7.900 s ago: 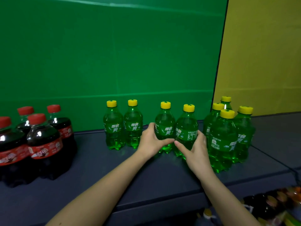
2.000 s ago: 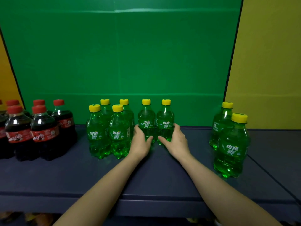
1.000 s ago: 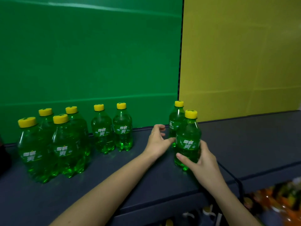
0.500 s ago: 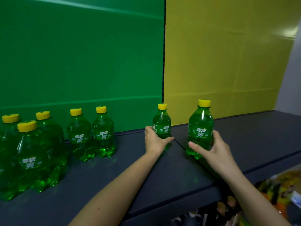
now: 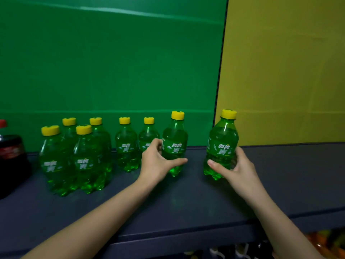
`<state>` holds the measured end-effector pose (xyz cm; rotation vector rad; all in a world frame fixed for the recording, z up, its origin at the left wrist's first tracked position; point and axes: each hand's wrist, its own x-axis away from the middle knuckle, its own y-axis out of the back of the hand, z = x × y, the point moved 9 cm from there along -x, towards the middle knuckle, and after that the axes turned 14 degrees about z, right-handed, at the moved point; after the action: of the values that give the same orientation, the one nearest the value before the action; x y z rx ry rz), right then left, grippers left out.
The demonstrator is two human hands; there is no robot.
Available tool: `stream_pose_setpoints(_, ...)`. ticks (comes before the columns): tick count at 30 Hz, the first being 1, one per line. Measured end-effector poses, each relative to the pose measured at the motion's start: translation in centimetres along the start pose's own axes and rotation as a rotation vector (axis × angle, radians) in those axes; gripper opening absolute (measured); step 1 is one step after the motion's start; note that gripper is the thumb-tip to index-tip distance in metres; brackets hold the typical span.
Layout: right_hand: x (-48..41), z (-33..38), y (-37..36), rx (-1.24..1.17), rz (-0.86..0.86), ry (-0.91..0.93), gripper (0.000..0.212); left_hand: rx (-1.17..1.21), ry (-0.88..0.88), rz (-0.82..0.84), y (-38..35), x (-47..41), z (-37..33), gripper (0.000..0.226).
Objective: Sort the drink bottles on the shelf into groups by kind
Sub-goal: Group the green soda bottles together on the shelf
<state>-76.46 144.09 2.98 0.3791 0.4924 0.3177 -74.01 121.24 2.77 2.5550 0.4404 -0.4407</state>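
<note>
My left hand (image 5: 158, 163) grips a green lemon-lime bottle with a yellow cap (image 5: 175, 141), held just above the dark shelf (image 5: 186, 199) beside the row of same bottles. My right hand (image 5: 237, 165) grips a second green bottle (image 5: 223, 141), tilted slightly and lifted near the seam between the green and yellow back panels. Two green bottles (image 5: 127, 144) stand at the back, left of my left hand. A cluster of several green bottles (image 5: 82, 156) stands further left. A dark cola bottle with a red cap (image 5: 11, 152) shows at the left edge.
The shelf's front edge (image 5: 186, 238) runs across below my forearms. Packaged goods (image 5: 324, 240) lie on a lower level at the bottom right. The shelf stretch right of my right hand (image 5: 298, 174) holds nothing. Green and yellow panels form the back wall.
Both hands have carried their green bottles leftward toward the row of green bottles; the left-hand bottle is now right beside the back pair. The cola bottle has come back into view.
</note>
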Motion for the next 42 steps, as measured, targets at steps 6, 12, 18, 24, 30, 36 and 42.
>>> stream_pose_setpoints(6,-1.8,2.0,-6.2,-0.056,0.152,0.055,0.048,-0.065,0.030,-0.134,6.6,3.9,1.1,0.062)
stream_pose_setpoints(12,-2.6,3.7,-11.3,-0.085,0.275,0.105,0.052,-0.141,0.070,-0.178,9.1,6.0,2.9,0.072)
stream_pose_setpoints(18,-3.5,3.1,-14.6,-0.120,0.368,0.091,0.055,-0.186,0.057,-0.168,9.2,6.7,3.3,0.064)
stream_pose_setpoints(24,-3.7,2.4,-15.9,-0.137,0.395,0.077,0.056,-0.190,0.079,-0.138,8.6,6.2,4.6,0.053)
stream_pose_setpoints(30,-3.9,2.0,-16.6,-0.073,0.378,0.071,0.063,-0.207,0.115,-0.106,8.1,5.9,5.1,0.062)
stream_pose_setpoints(36,-3.3,1.3,-15.6,0.039,0.292,0.060,0.076,-0.247,0.141,-0.035,7.4,7.0,5.7,0.078)
stream_pose_setpoints(42,-3.4,1.5,-16.0,0.048,0.278,0.068,0.074,-0.284,0.187,-0.021,7.4,6.9,6.0,0.075)
